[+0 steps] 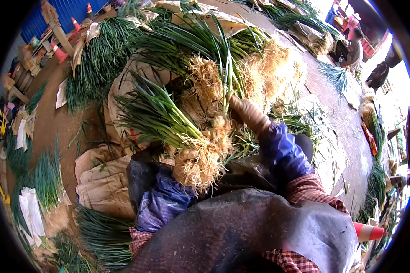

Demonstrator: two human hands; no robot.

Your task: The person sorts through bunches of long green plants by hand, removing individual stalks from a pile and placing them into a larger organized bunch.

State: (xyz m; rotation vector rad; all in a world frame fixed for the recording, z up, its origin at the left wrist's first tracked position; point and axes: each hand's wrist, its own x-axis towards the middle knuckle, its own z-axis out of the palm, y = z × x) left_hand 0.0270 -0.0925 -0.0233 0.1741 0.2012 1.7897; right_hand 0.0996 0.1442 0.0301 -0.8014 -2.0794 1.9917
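Note:
My right hand [247, 110], in a brown glove, is closed round the lower stalk of a long-leaved green onion [226, 63]. Its roots hang down against the bundle below. A thick bundle of green onions [164, 118] lies over my left forearm [157, 200], leaves pointing up and left, pale tangled roots toward me. Those roots hide my left hand, so its fingers cannot be made out. Just beyond, a heap of green onions [205, 79] with bushy roots lies on sacking, close to my right hand.
A dark apron [241, 227] covers my lap. Folded tan sacking [107, 179] lies to my left. More green onion piles [109, 50] stand at far left. Orange cones [58, 52] stand behind them, another cone [368, 232] at my right. A person [353, 48] sits at far right.

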